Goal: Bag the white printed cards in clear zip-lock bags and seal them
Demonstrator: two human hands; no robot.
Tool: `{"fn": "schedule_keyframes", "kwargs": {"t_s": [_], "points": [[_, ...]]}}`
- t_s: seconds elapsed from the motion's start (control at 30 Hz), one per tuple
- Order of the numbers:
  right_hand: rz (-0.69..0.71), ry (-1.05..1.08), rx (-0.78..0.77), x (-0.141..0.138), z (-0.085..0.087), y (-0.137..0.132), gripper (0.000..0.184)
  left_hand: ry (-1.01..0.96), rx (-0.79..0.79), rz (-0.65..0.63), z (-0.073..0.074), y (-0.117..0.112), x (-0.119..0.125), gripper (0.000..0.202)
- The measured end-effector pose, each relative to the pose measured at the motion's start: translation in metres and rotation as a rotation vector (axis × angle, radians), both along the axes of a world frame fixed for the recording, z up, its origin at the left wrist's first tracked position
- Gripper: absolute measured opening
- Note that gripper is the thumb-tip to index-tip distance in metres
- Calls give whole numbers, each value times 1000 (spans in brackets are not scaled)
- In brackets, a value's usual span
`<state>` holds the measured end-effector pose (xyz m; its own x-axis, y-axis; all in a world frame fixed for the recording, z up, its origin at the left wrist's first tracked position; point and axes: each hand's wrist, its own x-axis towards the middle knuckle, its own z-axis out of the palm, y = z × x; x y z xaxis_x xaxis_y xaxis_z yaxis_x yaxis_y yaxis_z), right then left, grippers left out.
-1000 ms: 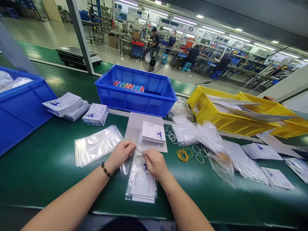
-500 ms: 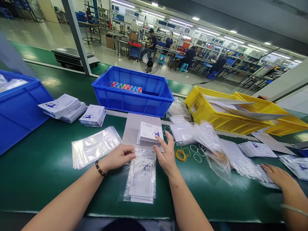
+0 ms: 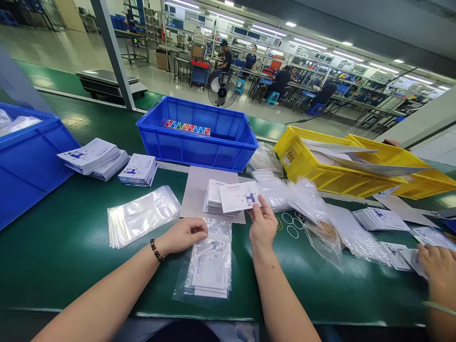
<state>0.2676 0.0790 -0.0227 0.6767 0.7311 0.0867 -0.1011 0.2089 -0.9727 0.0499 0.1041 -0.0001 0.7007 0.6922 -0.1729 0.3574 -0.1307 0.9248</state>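
Wht card [image 3: 235,197] w/ prpl print, txt unclear.

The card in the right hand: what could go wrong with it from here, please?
The printed card is held near one corner by the right hand, so it might tilt or slip. In this view it overlaps the stack of cards; a low sweep might knock that stack out of line. The clear bag at the left hand looks wrinkled, so the card's edge could snag if it were brought there.
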Motion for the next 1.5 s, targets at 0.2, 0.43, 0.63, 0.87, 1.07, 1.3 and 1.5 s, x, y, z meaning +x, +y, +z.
{"fn": "schedule_keyframes", "kwargs": {"t_s": [0.2,0.43,0.63,0.87,1.07,1.3,1.5], "points": [[324,-6,-72,-5,9,-5,35,-88,10,86,-2,-1,1,15],[902,-418,-185,-9,16,-12,17,-230,23,282,-7,-6,10,19],[1047,-357,-275,-14,15,-16,17,-297,-198,292,-9,-9,13,22],[949,-419,-223,-13,19,-15,17,-305,-362,306,-12,-7,11,32],[1149,-514,-202,-23,21,-19,16,-351,-296,419,-9,-14,20,31],[1086,-488,-235,-20,16,-19,16,-398,-414,399,-12,-14,22,31],[922,-174,-270,-16,17,-18,35,-372,-392,386,-10,-11,16,29]]}}
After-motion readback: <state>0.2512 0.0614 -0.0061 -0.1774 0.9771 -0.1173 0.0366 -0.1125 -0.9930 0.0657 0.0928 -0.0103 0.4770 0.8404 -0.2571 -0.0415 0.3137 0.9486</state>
